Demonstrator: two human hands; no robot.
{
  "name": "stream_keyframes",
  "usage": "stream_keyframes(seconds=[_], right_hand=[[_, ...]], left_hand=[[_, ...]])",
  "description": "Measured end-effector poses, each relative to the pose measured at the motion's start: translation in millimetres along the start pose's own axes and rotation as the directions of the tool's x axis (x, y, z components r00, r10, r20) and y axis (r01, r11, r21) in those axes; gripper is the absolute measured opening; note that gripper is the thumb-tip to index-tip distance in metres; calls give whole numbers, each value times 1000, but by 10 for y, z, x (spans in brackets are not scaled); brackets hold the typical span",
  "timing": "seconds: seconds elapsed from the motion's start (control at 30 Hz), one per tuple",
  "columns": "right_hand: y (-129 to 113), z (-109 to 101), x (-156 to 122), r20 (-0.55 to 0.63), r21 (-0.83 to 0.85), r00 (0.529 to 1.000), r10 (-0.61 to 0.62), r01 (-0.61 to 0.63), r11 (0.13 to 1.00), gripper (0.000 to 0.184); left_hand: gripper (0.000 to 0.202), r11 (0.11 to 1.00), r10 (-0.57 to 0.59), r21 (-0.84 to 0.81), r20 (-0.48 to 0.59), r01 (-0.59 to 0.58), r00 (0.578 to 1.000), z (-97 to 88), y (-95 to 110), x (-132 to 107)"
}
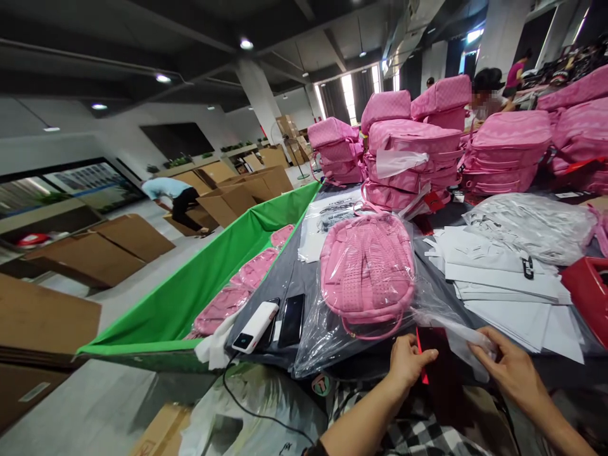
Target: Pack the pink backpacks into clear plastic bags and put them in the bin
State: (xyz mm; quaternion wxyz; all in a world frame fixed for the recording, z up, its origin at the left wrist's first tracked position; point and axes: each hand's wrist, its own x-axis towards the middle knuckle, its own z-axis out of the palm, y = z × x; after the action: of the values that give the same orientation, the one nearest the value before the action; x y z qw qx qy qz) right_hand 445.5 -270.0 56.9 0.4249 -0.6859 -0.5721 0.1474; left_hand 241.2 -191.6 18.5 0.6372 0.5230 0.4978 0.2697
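Note:
A pink backpack [367, 269] lies on the dark table [294, 278] inside a clear plastic bag [323, 342]. My left hand [407, 360] is closed in a pinch on the bag's open end at the table's near edge. My right hand [508, 364] pinches the same plastic flap [458, 332] further right, fingers curled on it. A thin red strip [420, 354] shows between my hands.
Stacks of pink backpacks [413, 152] fill the table's far side. White sheets [503, 278], a heap of plastic bags [532, 221] and a red box [589, 297] lie right. A power bank [255, 326] and phone [291, 320] lie left, beside a green bin [199, 285]. Cardboard boxes [114, 244] and people stand beyond.

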Motion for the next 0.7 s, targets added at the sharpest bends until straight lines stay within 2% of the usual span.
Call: stream_keyframes(seconds=[0.07,0.13,0.2,0.27,0.33,0.4,0.47,0.53,0.63,0.7], right_hand=[[31,-22,-34,-49,-88,984,-169,165,982,22],[61,46,-151,21,-125,939,-344,344,931,16],[98,200,-342,123,-129,879,-461,475,871,22],[158,372,-560,165,-135,841,-515,536,833,30],[240,486,-752,141,-148,859,-492,510,847,32],[316,512,-883,86,-151,910,-406,415,897,29],[359,484,-956,55,-139,944,-325,329,934,30],[360,454,-986,33,-134,947,-319,321,938,36],[287,459,-978,-19,-149,937,-349,342,928,38],[204,479,-947,-30,-167,930,-365,356,920,38]], left_hand=[[21,987,78,142,-41,-71,996,-37,63,-86],[9,966,163,210,-54,-148,985,-11,123,-146],[7,965,198,187,-55,-185,979,88,158,-153],[11,981,151,132,-64,-142,986,222,150,-124],[19,997,60,49,-57,-57,997,326,97,-104],[33,998,57,-27,0,-57,998,344,12,-134],[41,988,150,-56,120,-144,981,261,-75,-212],[43,964,257,4,224,-264,940,116,-128,-303],[40,871,399,214,213,-441,892,-55,-113,-359],[36,825,448,299,170,-479,878,-58,-67,-311]])
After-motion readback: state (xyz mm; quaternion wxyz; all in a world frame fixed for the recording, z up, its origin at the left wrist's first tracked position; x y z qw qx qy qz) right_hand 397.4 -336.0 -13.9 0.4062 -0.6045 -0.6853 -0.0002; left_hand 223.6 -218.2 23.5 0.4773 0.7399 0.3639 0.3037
